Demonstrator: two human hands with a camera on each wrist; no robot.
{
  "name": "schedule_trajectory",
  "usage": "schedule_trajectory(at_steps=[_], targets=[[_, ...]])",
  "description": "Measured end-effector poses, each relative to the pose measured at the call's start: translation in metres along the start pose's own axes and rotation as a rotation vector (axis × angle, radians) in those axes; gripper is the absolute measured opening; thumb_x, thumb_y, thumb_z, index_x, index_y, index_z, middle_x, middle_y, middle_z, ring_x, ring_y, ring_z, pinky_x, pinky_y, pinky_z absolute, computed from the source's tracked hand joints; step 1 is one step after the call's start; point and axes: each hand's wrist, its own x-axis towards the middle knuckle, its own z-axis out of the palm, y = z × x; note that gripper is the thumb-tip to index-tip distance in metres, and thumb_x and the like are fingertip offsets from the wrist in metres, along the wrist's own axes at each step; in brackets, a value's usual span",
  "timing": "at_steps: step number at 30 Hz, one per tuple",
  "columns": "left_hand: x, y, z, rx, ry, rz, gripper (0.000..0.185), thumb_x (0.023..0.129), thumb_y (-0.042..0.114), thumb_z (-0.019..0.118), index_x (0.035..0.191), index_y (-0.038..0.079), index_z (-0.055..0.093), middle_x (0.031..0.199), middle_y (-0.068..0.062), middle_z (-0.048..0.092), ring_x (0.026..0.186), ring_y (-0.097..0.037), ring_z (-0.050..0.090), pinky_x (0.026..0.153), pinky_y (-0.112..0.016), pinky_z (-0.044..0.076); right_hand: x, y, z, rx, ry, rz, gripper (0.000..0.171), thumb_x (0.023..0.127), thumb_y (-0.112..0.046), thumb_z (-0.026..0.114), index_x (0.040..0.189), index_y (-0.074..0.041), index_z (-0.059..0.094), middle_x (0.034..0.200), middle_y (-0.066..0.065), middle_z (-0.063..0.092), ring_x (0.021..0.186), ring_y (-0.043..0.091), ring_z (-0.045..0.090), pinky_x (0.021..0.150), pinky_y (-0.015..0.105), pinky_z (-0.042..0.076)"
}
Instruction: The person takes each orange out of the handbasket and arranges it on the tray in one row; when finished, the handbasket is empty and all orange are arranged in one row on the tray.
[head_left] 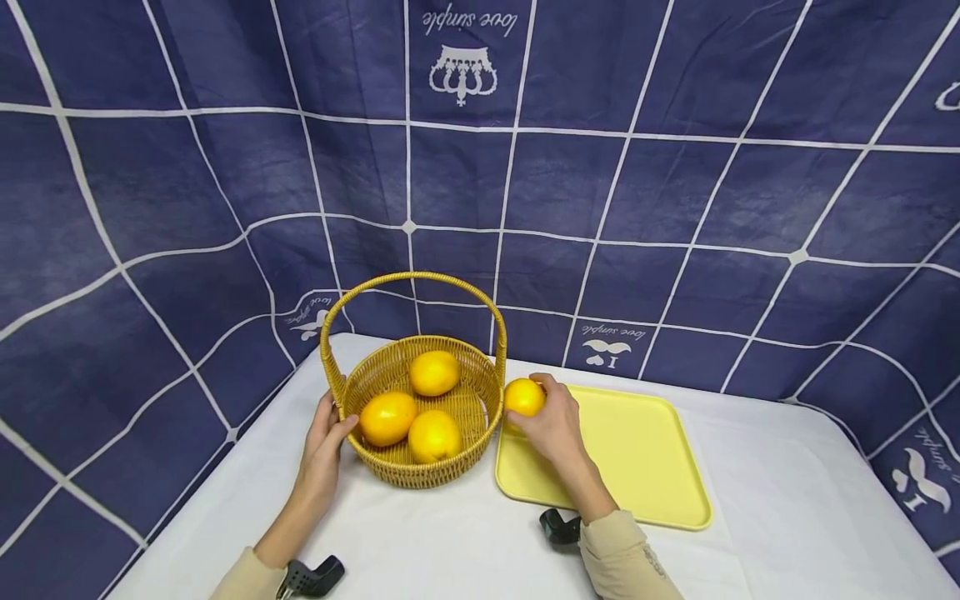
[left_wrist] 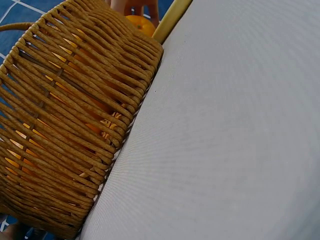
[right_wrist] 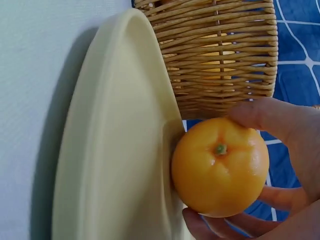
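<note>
A wicker basket [head_left: 420, 475] with a tall arched handle stands on the white-covered table. Inside lie three oranges [head_left: 433, 436]. My left hand [head_left: 324, 446] grips the basket's left side, thumb near the rim; in the left wrist view the woven wall [left_wrist: 75, 115] fills the left part. Between the thumb and fingers of my right hand [head_left: 556, 423] is another orange [head_left: 525, 397], its green stem end showing in the right wrist view. That orange [right_wrist: 220, 167] is at the left edge of a yellow tray [head_left: 637, 450], close beside the basket.
A blue curtain [head_left: 562, 183] with white lines rises behind and to the left of the table [head_left: 450, 542]. Black wrist-worn devices [head_left: 318, 577] show under both forearms. The tray sits right of the basket, its raised rim [right_wrist: 95, 125] facing the near side.
</note>
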Motion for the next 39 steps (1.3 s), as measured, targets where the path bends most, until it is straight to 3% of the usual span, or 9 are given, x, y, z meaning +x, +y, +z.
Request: schedule_trajectory(at_steps=[8,19,23,29,39], targets=[[0.000,0.000,-0.001,-0.010,0.005,0.016,0.057,0.109,0.009,0.043,0.165,0.008,0.028,0.160,-0.027,0.040,0.146,-0.021,0.042,0.109,-0.011,0.032,-0.003,-0.009,-0.010,-0.014,-0.052,-0.003,0.071,0.083,-0.028,0.086,0.142,0.000,0.057,0.132,0.027,0.063,0.122,0.044,0.058,0.106,0.057,0.046],[-0.001,-0.003,0.000,-0.027,0.010,0.009,0.056,0.110,0.010,0.044,0.164,0.009,0.029,0.159,-0.025,0.041,0.145,-0.023,0.041,0.109,-0.013,0.033,-0.001,-0.032,-0.033,0.029,-0.007,-0.030,0.062,0.101,-0.038,0.068,0.148,-0.001,0.055,0.146,0.022,0.060,0.132,0.042,0.058,0.113,0.058,0.043],[0.001,-0.003,0.000,-0.025,0.007,0.009,0.057,0.110,0.011,0.044,0.165,0.009,0.029,0.161,-0.025,0.039,0.146,-0.023,0.040,0.110,-0.012,0.032,-0.006,-0.046,-0.039,0.056,0.005,-0.044,0.063,0.100,-0.040,0.069,0.149,-0.004,0.055,0.146,0.018,0.061,0.134,0.038,0.058,0.111,0.055,0.047],[0.000,-0.003,0.000,-0.029,0.005,0.007,0.058,0.110,0.009,0.043,0.165,0.009,0.027,0.160,-0.025,0.039,0.145,-0.021,0.041,0.109,-0.013,0.033,-0.016,-0.064,-0.042,0.128,0.039,-0.100,0.058,0.096,-0.031,0.076,0.145,-0.004,0.058,0.137,0.016,0.065,0.127,0.032,0.063,0.102,0.049,0.055],[0.000,-0.003,0.001,-0.036,0.035,0.026,0.055,0.109,0.010,0.047,0.162,0.007,0.033,0.143,-0.008,0.059,0.134,-0.016,0.051,0.106,-0.017,0.036,-0.027,-0.081,-0.040,0.219,0.032,-0.138,0.049,0.094,-0.026,0.077,0.136,-0.005,0.062,0.131,0.012,0.067,0.121,0.027,0.067,0.098,0.042,0.059]])
